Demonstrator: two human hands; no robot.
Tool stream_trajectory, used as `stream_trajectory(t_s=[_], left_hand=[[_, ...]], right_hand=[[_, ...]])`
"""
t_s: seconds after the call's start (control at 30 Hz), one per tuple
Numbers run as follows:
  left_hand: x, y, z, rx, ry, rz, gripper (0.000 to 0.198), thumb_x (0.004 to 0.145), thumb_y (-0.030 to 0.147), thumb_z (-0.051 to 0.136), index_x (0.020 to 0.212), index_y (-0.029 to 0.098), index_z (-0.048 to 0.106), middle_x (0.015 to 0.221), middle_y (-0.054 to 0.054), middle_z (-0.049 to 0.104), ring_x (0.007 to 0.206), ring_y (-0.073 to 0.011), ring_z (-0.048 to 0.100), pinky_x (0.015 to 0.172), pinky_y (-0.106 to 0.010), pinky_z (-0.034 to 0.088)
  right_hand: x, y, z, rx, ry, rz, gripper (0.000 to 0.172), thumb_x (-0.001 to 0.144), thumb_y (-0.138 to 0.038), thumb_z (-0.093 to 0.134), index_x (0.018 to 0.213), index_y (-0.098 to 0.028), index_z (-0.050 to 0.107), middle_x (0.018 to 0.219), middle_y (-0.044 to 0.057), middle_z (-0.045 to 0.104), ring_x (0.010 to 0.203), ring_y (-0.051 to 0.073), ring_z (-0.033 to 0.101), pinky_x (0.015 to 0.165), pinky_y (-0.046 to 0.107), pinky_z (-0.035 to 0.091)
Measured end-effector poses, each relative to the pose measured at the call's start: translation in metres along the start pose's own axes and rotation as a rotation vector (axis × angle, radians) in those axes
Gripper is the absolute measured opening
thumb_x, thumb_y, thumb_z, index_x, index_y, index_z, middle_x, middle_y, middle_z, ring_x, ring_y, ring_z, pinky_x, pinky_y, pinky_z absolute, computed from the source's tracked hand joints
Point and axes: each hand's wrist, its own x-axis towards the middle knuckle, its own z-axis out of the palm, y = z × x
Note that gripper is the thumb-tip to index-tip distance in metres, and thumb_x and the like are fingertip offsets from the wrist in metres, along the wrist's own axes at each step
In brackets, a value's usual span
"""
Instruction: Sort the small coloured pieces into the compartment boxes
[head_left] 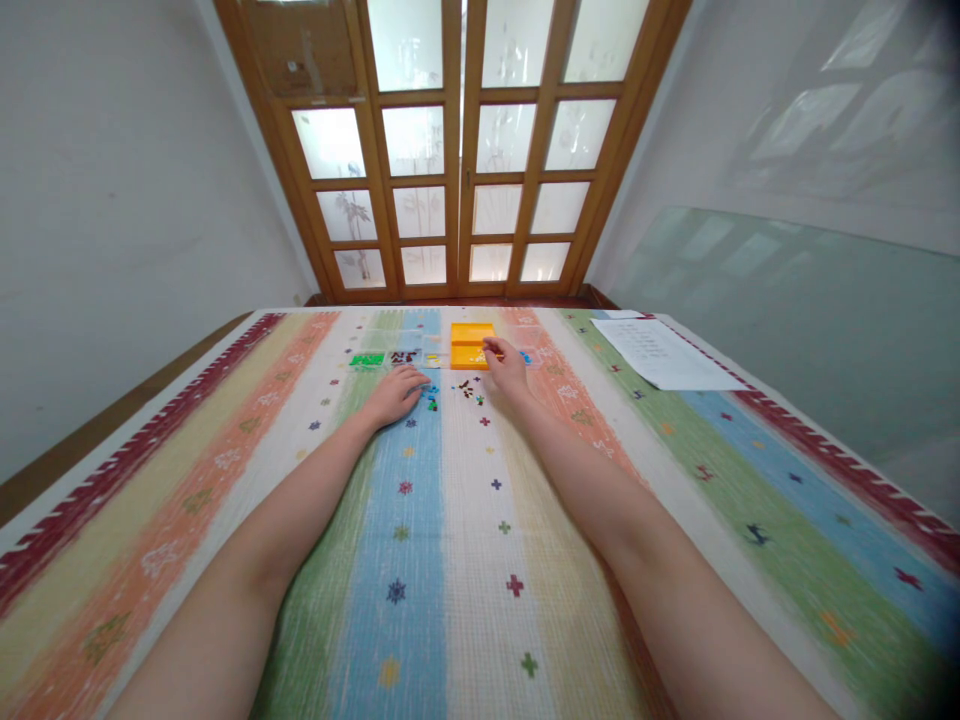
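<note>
My left hand [397,393] lies palm down on the striped cloth [450,560], fingers together and slightly curled, next to a few small blue pieces [432,397]. My right hand [507,365] reaches to the front edge of an orange tray [471,337], its fingertips pinched at the tray's rim; what they pinch is too small to make out. A scatter of small dark pieces [469,389] lies between my hands. Left of the tray sit a green pile [367,359], a dark pile [403,356] and a small yellow piece [433,359].
A white sheet of paper [664,354] lies at the far right of the cloth. A glass panel [810,320] leans on the right wall. Wooden glazed doors [457,150] stand behind the table's far edge.
</note>
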Motion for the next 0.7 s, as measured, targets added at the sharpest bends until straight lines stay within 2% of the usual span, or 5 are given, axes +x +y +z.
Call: stream_trajectory(t_s=[0.1,0.2,0.33,0.47,0.7], left_hand=[[0.001,0.005,-0.001,-0.014,-0.036,0.032,0.036,0.1,0.022,0.052,0.128,0.022,0.073,0.128,-0.009,0.072,0.127,-0.0262,0.059,0.119,-0.051,0.043],[0.002,0.01,-0.003,-0.011,-0.061,0.046,0.037,0.1,0.022,0.051,0.129,0.023,0.073,0.129,-0.01,0.072,0.127,-0.0262,0.059,0.118,-0.05,0.044],[0.003,0.014,-0.005,-0.005,-0.07,0.055,0.037,0.1,0.022,0.052,0.131,0.022,0.072,0.13,-0.011,0.071,0.127,-0.027,0.059,0.117,-0.048,0.045],[0.002,0.014,-0.004,-0.019,-0.068,0.079,0.036,0.1,0.022,0.053,0.131,0.021,0.072,0.13,-0.011,0.071,0.127,-0.0266,0.059,0.117,-0.048,0.044],[0.003,0.014,-0.003,-0.028,-0.069,0.099,0.034,0.1,0.021,0.053,0.127,0.022,0.074,0.127,-0.01,0.073,0.127,-0.026,0.06,0.117,-0.048,0.045]], right_hand=[[0.003,0.003,-0.005,0.036,-0.046,0.048,0.051,0.087,-0.035,0.064,0.137,-0.026,0.063,0.128,0.013,0.07,0.116,0.027,0.065,0.103,0.049,0.054],[0.004,0.005,-0.008,0.056,-0.077,0.071,0.055,0.086,-0.034,0.065,0.141,-0.03,0.06,0.134,0.011,0.067,0.122,0.026,0.063,0.106,0.05,0.053],[0.005,0.011,-0.007,0.039,-0.041,0.053,0.045,0.088,-0.032,0.06,0.132,-0.024,0.064,0.127,0.012,0.07,0.116,0.024,0.066,0.108,0.048,0.052],[0.004,0.015,-0.005,-0.034,-0.048,0.029,0.036,0.088,-0.03,0.057,0.121,-0.021,0.069,0.117,0.01,0.073,0.104,0.023,0.068,0.102,0.043,0.054],[-0.006,0.007,-0.003,-0.208,-0.209,-0.063,0.023,0.093,-0.022,0.054,0.104,-0.021,0.074,0.108,0.006,0.077,0.1,0.021,0.068,0.096,0.036,0.051]])
